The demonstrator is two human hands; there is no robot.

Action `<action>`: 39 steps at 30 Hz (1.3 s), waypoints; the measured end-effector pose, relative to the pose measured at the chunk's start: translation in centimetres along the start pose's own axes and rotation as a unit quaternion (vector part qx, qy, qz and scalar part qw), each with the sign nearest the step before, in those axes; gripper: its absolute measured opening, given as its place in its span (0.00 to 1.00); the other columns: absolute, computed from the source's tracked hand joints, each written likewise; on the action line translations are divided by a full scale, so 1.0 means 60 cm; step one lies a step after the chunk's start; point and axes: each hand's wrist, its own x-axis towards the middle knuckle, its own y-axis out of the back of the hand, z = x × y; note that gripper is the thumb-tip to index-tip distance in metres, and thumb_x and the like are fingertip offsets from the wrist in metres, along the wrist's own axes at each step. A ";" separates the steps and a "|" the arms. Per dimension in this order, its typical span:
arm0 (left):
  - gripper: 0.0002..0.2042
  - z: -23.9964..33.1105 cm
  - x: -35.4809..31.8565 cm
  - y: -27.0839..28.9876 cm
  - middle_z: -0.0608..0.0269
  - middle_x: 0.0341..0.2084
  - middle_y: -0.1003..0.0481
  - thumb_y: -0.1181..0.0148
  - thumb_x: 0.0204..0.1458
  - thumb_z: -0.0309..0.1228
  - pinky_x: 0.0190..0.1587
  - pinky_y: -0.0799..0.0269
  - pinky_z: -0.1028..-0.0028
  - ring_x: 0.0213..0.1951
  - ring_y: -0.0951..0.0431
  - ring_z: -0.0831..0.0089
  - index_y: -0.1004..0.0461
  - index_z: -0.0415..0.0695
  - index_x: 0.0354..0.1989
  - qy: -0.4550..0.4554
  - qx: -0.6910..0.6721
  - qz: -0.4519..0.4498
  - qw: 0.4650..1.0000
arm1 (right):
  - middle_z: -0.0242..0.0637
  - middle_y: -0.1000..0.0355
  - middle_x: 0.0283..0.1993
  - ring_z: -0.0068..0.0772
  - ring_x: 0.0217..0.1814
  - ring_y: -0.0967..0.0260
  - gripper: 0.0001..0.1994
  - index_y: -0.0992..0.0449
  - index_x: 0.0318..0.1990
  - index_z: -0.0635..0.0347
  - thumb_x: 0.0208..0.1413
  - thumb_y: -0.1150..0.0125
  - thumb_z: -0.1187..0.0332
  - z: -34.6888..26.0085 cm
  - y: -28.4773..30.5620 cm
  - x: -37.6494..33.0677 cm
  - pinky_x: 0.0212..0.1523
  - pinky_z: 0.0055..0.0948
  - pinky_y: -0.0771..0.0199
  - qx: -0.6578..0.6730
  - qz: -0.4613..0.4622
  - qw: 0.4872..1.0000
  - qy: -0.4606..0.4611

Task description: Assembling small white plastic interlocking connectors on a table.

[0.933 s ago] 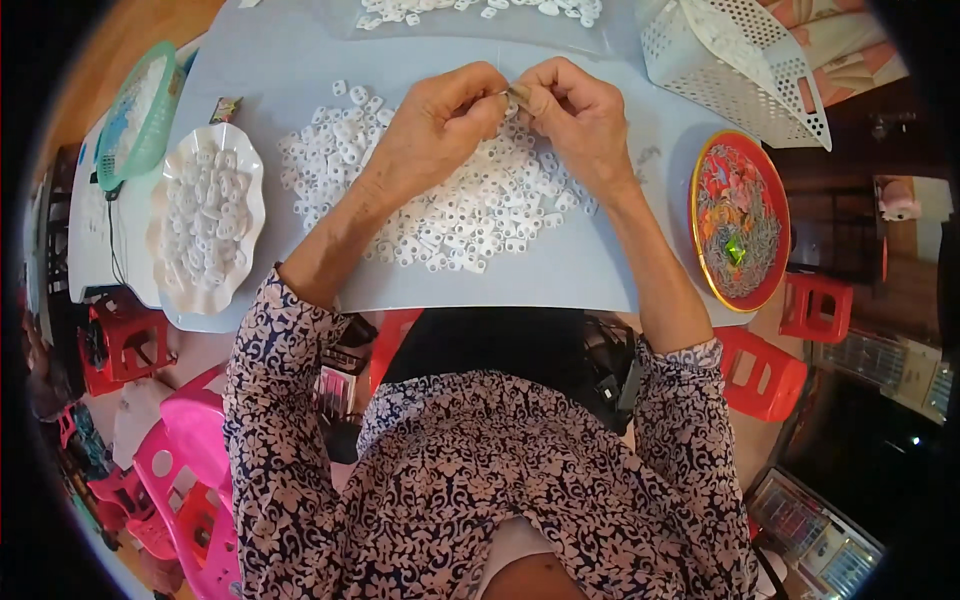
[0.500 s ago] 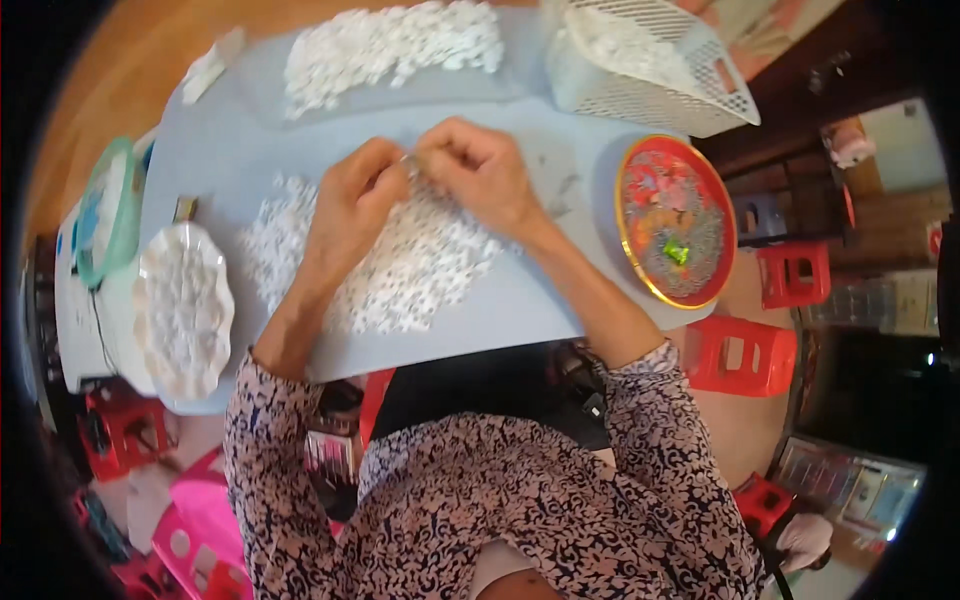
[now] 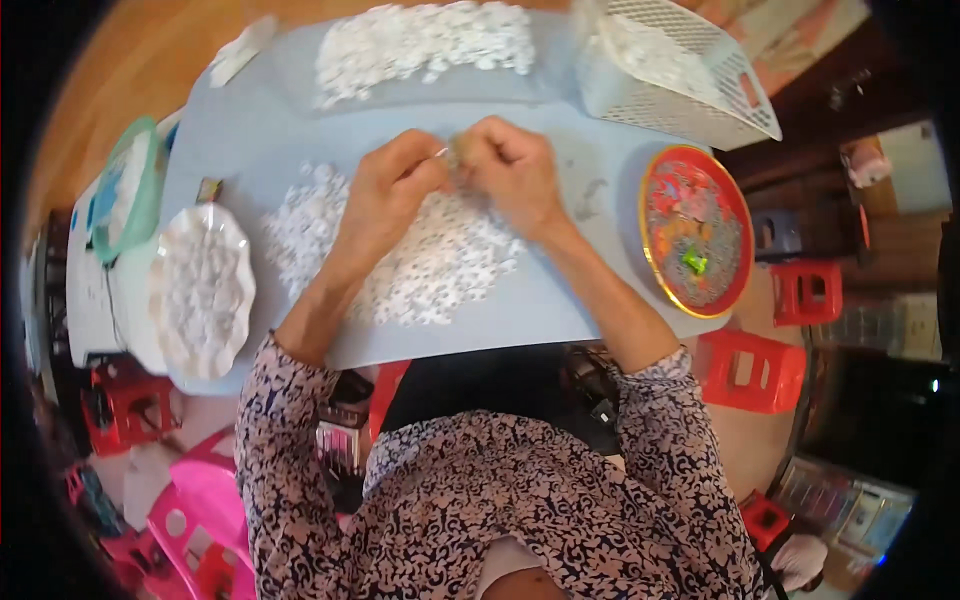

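Left hand pinching a small white piece over the white pile's far side, right hand curled beside, hold unclear; looks light, stiff, maybe slippery, best gripped by its edges

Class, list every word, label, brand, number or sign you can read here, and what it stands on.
No text can be read.
Small packet beyond the scalloped white dish: too small and blurred to show any wording.
White pieces spread on the table: too small and blurred to make out any letters or numbers.
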 end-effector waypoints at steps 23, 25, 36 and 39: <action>0.04 -0.022 -0.003 -0.008 0.71 0.19 0.30 0.49 0.54 0.25 0.27 0.43 0.84 0.24 0.34 0.87 0.30 0.39 0.30 0.004 -0.102 -0.012 0.995 | 0.30 0.29 0.26 0.15 0.25 0.35 0.07 0.25 0.35 0.66 0.57 0.45 0.71 -0.067 0.071 0.000 0.26 0.18 0.34 -0.158 -0.017 0.987 0.032; 0.03 -0.017 -0.006 -0.003 0.71 0.20 0.30 0.50 0.54 0.24 0.27 0.43 0.84 0.24 0.35 0.88 0.31 0.38 0.31 -0.015 -0.118 -0.002 0.993 | 0.31 0.28 0.27 0.17 0.25 0.34 0.07 0.25 0.36 0.67 0.57 0.48 0.72 -0.110 0.114 0.009 0.25 0.19 0.34 -0.224 -0.011 0.974 0.032; 0.03 -0.015 -0.004 -0.004 0.70 0.20 0.30 0.50 0.53 0.24 0.32 0.38 0.84 0.26 0.32 0.86 0.31 0.38 0.32 0.015 -0.095 -0.006 0.995 | 0.37 0.27 0.38 0.26 0.35 0.26 0.17 0.27 0.47 0.64 0.62 0.57 0.62 -0.168 0.279 0.148 0.34 0.20 0.30 -0.351 -0.018 0.936 0.010; 0.03 -0.017 -0.001 -0.009 0.69 0.20 0.29 0.50 0.53 0.24 0.33 0.37 0.83 0.27 0.31 0.85 0.31 0.38 0.32 0.012 -0.102 -0.001 0.995 | 0.35 0.26 0.36 0.24 0.36 0.28 0.16 0.26 0.47 0.62 0.60 0.55 0.62 -0.154 0.281 0.182 0.33 0.21 0.30 -0.344 -0.108 0.923 -0.139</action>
